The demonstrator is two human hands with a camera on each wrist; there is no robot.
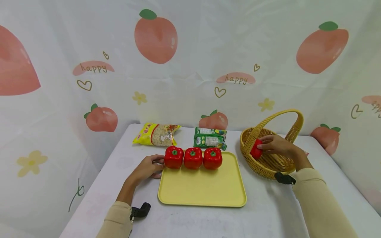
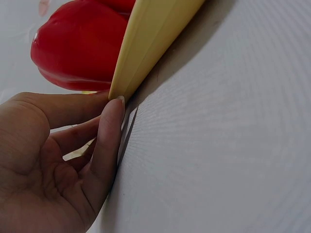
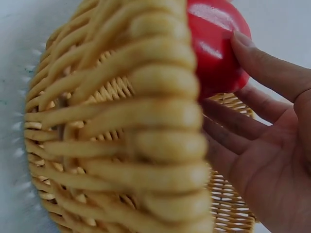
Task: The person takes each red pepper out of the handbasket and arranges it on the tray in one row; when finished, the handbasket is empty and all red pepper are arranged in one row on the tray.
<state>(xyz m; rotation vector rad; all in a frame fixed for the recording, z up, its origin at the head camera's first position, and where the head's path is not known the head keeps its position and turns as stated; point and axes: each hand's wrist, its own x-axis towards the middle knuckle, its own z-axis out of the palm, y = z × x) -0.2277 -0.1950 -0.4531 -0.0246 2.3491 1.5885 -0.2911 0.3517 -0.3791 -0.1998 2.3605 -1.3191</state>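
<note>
Three red bell peppers with green stems stand in a row along the far edge of the yellow tray. At the tray's far left corner, my left hand pinches the rim between thumb and fingers, beside the leftmost pepper. My right hand reaches into the wicker basket and grips another red bell pepper near the basket's left inner wall. Its thumb lies on the pepper's near side; the far fingers are partly hidden behind the basket rim in the right wrist view.
Behind the tray lie a yellow snack bag and a green packet. The basket's tall arched handle rises beside my right hand. A printed cloth hangs at the back of the white table.
</note>
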